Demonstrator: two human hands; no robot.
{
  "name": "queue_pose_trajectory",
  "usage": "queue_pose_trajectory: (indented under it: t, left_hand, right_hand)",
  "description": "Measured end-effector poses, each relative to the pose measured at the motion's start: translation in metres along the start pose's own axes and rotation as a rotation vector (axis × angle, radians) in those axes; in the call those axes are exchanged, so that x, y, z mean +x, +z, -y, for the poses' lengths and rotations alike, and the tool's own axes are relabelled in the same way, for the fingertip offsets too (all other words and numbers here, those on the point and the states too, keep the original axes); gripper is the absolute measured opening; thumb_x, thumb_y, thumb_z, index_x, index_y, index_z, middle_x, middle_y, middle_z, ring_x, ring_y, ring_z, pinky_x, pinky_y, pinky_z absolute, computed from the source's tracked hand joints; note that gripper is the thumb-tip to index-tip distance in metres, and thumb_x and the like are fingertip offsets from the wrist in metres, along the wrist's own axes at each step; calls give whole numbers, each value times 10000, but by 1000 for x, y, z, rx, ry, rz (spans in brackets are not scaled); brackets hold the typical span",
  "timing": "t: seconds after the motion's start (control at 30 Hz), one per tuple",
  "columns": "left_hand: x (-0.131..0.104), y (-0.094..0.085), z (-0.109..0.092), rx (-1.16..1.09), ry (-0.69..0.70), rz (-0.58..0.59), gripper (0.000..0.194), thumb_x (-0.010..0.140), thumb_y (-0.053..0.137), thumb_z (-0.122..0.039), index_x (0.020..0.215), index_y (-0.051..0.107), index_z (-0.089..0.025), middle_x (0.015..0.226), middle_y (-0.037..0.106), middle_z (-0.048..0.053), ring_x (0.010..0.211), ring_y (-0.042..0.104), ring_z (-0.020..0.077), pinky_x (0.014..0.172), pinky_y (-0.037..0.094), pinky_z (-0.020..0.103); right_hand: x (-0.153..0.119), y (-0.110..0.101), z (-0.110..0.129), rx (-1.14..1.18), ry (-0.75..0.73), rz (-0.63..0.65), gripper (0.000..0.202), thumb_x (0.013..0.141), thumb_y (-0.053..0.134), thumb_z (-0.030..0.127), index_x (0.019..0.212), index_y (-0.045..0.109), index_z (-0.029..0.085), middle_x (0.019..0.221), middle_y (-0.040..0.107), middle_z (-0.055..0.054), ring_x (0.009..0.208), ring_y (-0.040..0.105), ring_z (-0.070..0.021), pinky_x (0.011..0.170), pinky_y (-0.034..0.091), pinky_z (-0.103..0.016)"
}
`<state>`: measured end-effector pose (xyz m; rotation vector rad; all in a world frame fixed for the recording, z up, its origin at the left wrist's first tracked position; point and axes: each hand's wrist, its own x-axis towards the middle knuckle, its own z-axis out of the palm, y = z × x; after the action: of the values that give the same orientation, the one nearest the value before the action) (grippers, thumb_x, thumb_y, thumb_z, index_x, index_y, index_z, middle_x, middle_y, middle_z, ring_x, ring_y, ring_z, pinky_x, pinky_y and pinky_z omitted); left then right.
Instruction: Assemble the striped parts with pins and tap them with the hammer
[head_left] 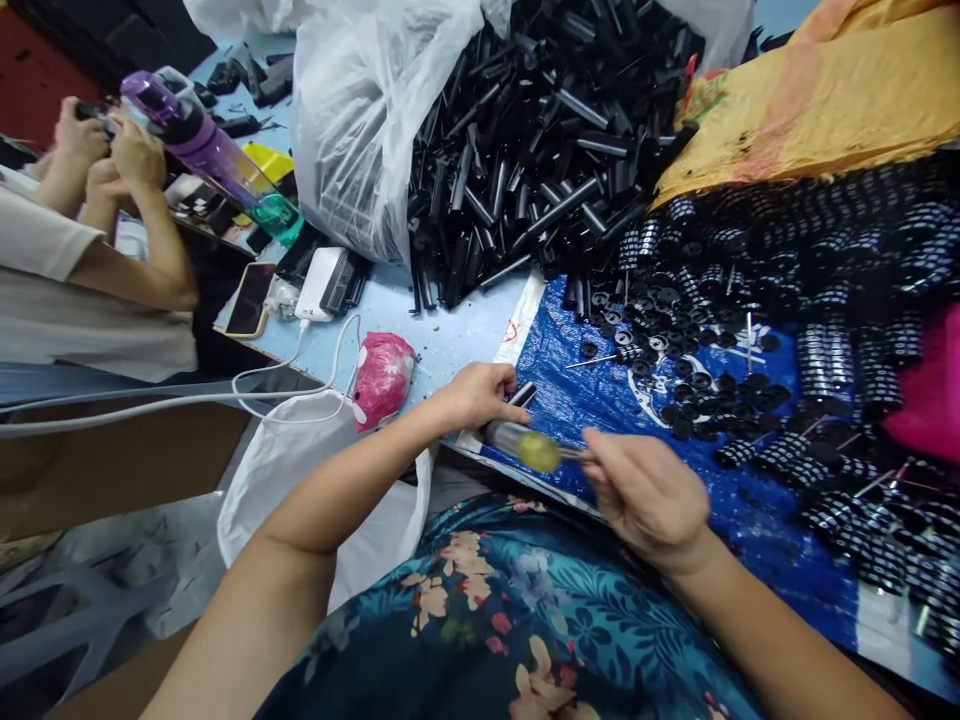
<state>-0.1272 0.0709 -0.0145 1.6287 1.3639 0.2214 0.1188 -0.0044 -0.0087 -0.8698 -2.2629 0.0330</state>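
At the table's front edge my left hand point(480, 395) is closed on a short black tube point(523, 395). A blurred grey cylindrical piece point(504, 436) lies just below those fingers; whether it is touched I cannot tell. To the right, my right hand point(649, 492) pinches a thin metal rod point(574, 454). A blurred yellow-green round piece point(538, 452) shows at the rod's left end, beside the grey piece. Both hands are over the front of a blue plastic sheet point(559, 345). Motion smears the parts between them.
Black tubes point(517, 170) spill from a white plastic bag point(360, 130). Black discs point(697, 390) and stacked ring-shaped parts point(825, 360) cover the right side. A pink bundle point(384, 375), power bank point(328, 283), phone point(251, 300) and purple bottle point(210, 150) stand left, near another person's hands point(135, 150).
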Motion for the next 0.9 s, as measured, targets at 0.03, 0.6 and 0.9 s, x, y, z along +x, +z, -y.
queue_pose_trajectory:
  t: [0.03, 0.6, 0.9]
  left_hand:
    - [3, 1, -2, 13, -10, 12, 391, 618, 841, -420, 728, 552, -183, 604, 487, -70, 589, 428, 110, 555, 276, 240]
    - [-20, -74, -29, 474, 209, -263, 381, 900, 604, -379, 1211, 632, -159, 1130, 697, 126, 1019, 626, 249, 886, 472, 358]
    - [114, -70, -34, 1030, 60, -458, 316, 941, 352, -194, 992, 657, -134, 1023, 691, 201, 1030, 572, 352, 814, 417, 431]
  right_hand:
    - [-1, 4, 4, 30, -21, 73, 314, 963, 596, 146, 1274, 583, 111, 897, 727, -101, 769, 651, -193, 709, 516, -307]
    - [-13, 7, -26, -12, 240, 216, 230, 955, 631, 347, 1089, 709, 177, 991, 724, -105, 877, 660, -231, 796, 544, -379]
    - [-34, -58, -108, -430, 659, -16, 259, 1020, 472, 296, 1095, 665, 140, 972, 733, -123, 841, 690, -218, 798, 530, -340]
